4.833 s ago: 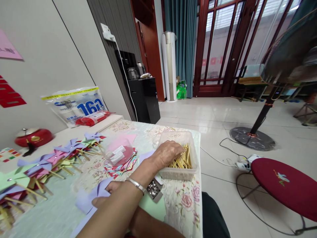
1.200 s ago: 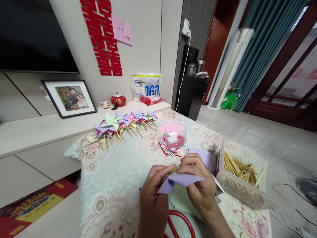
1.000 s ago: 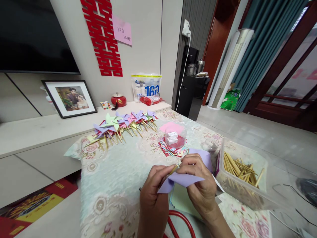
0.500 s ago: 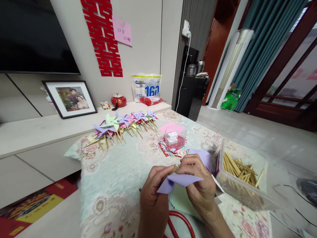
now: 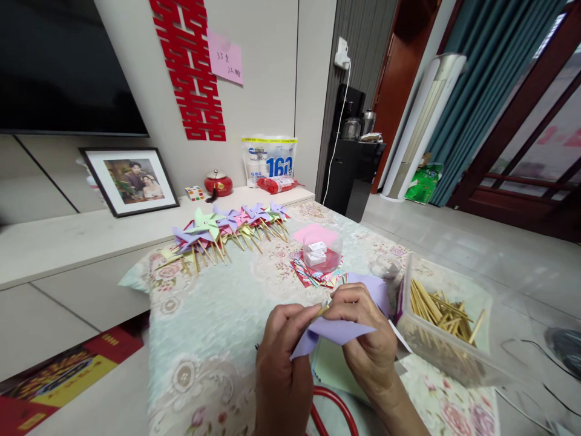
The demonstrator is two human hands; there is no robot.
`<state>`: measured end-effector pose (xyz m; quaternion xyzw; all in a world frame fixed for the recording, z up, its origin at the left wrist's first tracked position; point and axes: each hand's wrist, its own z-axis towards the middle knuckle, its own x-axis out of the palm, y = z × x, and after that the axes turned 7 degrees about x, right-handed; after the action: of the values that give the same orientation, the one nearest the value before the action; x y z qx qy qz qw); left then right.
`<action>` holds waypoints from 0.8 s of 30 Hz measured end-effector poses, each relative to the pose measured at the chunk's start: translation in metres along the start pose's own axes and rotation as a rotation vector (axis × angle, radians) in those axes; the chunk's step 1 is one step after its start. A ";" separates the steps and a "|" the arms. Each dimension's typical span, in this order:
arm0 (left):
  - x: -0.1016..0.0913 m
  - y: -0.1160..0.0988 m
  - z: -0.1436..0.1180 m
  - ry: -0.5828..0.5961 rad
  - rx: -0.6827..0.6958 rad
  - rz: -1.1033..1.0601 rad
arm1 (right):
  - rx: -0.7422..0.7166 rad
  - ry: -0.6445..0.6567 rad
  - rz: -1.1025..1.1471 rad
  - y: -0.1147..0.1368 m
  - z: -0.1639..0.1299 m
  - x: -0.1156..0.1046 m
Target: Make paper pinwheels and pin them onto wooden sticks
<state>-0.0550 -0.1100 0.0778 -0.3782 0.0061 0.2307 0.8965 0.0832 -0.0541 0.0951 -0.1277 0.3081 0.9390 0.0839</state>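
Note:
My left hand (image 5: 284, 348) is closed with its fingers pressed around a purple paper pinwheel (image 5: 340, 330) and the end of a thin wooden stick (image 5: 321, 312). Opposite it, my right hand (image 5: 370, 339) pinches the same pinwheel, thumb and fingers close to the stick's tip. The purple blades hang folded between the two hands, and the fingers hide the pinwheel's centre. Below the hands lie light green paper sheets (image 5: 336, 366) and the red handles of scissors (image 5: 340, 406). Behind my right hand shows a purple sheet (image 5: 374, 290).
A clear plastic bin (image 5: 447, 339) of wooden sticks (image 5: 436, 306) stands at the right. A round clear container (image 5: 323, 253) sits on patterned paper in mid-table. Several finished pinwheels (image 5: 204, 224) lie at the far left, near a framed photo (image 5: 129, 181) on the cabinet.
Both hands keep their grip on the pinwheel and stick. The left hand and the pinwheel have shifted very slightly to the right; nothing was let go.

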 end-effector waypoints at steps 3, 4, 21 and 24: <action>-0.001 -0.001 -0.001 0.000 0.016 0.064 | -0.006 -0.005 0.004 0.001 -0.001 0.000; -0.001 -0.002 -0.001 0.000 0.023 0.080 | -0.007 -0.009 0.011 0.001 -0.002 0.001; 0.005 -0.003 -0.007 -0.055 0.253 0.295 | -0.056 -0.043 0.029 0.002 -0.003 -0.001; 0.005 -0.005 -0.007 -0.056 0.264 0.302 | -0.061 -0.052 0.029 0.004 -0.003 -0.001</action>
<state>-0.0477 -0.1159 0.0753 -0.2455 0.0679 0.3700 0.8935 0.0835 -0.0586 0.0951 -0.1014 0.2789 0.9520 0.0743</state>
